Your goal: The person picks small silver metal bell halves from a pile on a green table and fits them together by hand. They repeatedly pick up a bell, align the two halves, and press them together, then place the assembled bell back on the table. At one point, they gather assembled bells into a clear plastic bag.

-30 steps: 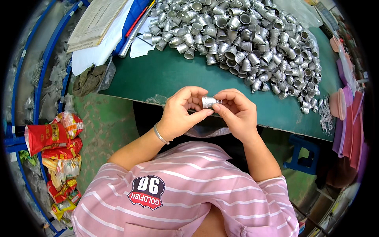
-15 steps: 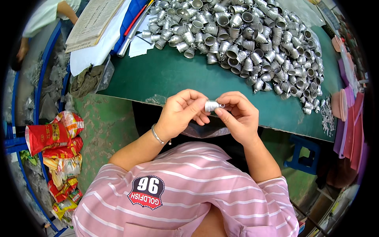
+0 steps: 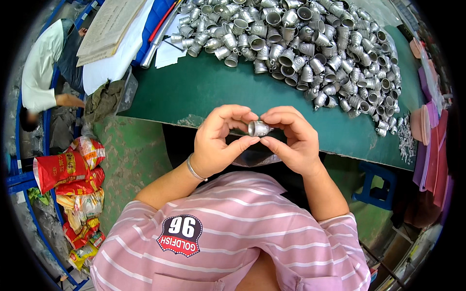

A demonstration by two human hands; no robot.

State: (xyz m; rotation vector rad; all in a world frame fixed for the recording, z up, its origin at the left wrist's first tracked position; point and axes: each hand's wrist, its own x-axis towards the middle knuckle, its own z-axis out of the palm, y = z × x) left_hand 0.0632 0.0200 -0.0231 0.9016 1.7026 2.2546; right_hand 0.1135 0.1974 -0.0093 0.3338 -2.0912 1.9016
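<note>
A small silver metal bell (image 3: 258, 128) is between my two hands, just in front of the table's near edge, lying sideways with its wide mouth to the left and its narrow end to the right. My left hand (image 3: 218, 140) curls round the mouth end, fingers above and thumb below. On the narrow end, my right hand (image 3: 293, 140) closes with its fingertips, the thumb bent beneath. Both thumb tips nearly meet under the bell. Fingers partly hide the narrow end.
A large heap of similar bells (image 3: 310, 53) covers the far side of the green table (image 3: 165, 97). Small metal pieces (image 3: 407, 140) lie at its right. Newspapers (image 3: 111, 29) and a plastic box with cloth (image 3: 109, 99) sit at the left. A blue stool (image 3: 376, 184) stands below right; another person (image 3: 43, 72) bends at far left.
My fingers have shifted on the bell, both thumbs moving beneath it, and its mouth has turned more toward view. At far left, the other person has come further into view.
</note>
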